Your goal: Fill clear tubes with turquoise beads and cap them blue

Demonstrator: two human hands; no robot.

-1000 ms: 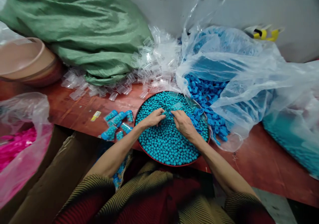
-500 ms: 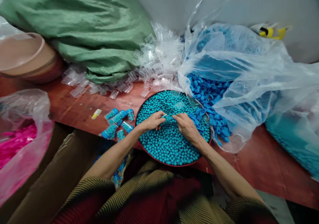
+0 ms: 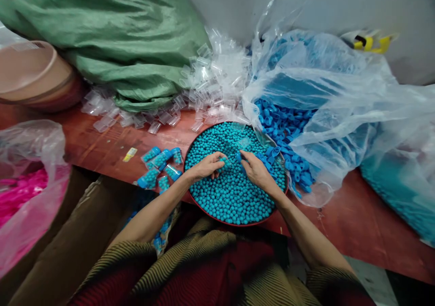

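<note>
A round red-rimmed tray (image 3: 234, 225) full of turquoise beads (image 3: 234, 201) lies in front of me. Over its middle, my left hand (image 3: 210, 165) is closed on a small clear tube (image 3: 224, 162) with turquoise beads in it. Just to the right, my right hand (image 3: 253, 169) pinches a blue cap (image 3: 239, 156) between thumb and fingers; the two hands are a short gap apart. Several blue caps (image 3: 270, 157) lie on the beads at the tray's right side. Filled tubes with blue caps (image 3: 161, 159) lie left of the tray.
Clear empty tubes (image 3: 217, 86) are heaped behind the tray beside a green sack (image 3: 136, 38). A plastic bag (image 3: 326, 93) spills blue caps at the right. A pinkish bucket (image 3: 34, 75) stands at the left, above a bag of pink pieces (image 3: 23, 188).
A blue cap now shows in my right hand, whose fingers have opened slightly around it. The tube in my left hand now shows beads more clearly. The view has shifted slightly.
</note>
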